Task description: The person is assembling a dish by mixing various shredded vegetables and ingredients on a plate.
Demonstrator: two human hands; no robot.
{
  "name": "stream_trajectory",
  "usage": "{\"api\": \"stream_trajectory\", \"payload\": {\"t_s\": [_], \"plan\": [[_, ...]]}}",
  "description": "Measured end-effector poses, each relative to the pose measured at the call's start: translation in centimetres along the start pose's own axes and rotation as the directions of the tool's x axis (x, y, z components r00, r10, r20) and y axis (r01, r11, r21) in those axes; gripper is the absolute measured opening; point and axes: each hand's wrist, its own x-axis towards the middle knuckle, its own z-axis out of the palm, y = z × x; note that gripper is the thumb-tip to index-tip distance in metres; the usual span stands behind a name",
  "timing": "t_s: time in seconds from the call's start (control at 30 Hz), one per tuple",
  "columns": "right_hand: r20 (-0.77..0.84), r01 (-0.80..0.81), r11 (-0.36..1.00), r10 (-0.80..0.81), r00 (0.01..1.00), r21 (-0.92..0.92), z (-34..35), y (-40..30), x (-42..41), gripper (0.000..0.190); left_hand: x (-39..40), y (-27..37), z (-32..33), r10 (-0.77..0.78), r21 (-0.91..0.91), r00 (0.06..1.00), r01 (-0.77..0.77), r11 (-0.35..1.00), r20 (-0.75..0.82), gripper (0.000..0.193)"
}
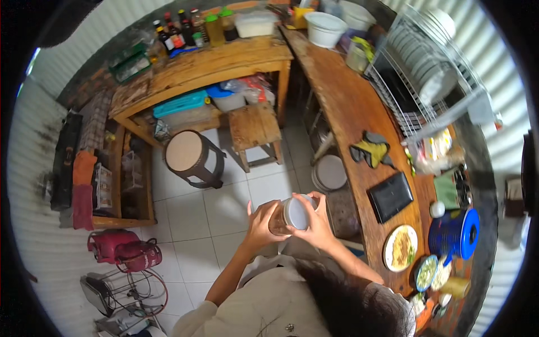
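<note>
A clear jar [278,220] with brownish contents is held in front of my body, tilted on its side, with its pale grey lid [297,214] turned to the right. My left hand [262,223] wraps around the jar's body. Around the lid's rim curl the fingers and thumb of my right hand [318,223]. The lid sits on the jar; whether it is tight I cannot tell. To the right, on the wooden counter, lie a plate of food [400,248] with a yellow-brown topping and a black flat rectangular object [390,197].
A round-topped stool [185,151] and a wooden stool [255,126] stand on the tiled floor. Bottles [177,36] line the far wooden table [219,57]. Along the right counter are a dish rack [421,84], a yellow-and-grey cloth [370,149] and a blue pot [452,236]. Pink gas cylinders [113,244] stand left.
</note>
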Motion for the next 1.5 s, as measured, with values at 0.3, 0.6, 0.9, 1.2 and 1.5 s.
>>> {"api": "stream_trajectory", "payload": {"t_s": [0.3,0.6,0.9,1.2,1.5], "plan": [[0.241,-0.369,0.893,0.311,0.919,0.258,5.5,-0.1,13.1,0.099,6.5,-8.0,-6.1,-0.186,0.130,0.960,0.216,0.968,-0.210,0.096],[0.482,-0.006,0.959,0.148,0.863,-0.284,0.6,4.0,28.0,0.104,16.2,-15.5,-9.4,-0.125,0.237,0.979,0.162,0.958,-0.162,0.096],[0.308,0.215,0.969,-0.170,0.936,-0.118,2.5,7.0,42.8,0.086,27.4,-20.7,-15.6,-0.133,0.388,0.962,0.219,0.895,-0.237,0.093],[0.339,0.432,0.896,-0.377,0.862,-0.102,-0.8,7.2,52.2,0.090,33.8,-21.2,-16.9,-0.286,0.215,0.936,0.328,0.920,-0.205,0.100],[0.165,0.540,0.815,-0.574,0.802,0.211,-2.1,9.7,52.9,0.069,38.9,-21.2,-14.6,-0.165,0.097,0.970,0.184,0.978,-0.176,0.106]]}}
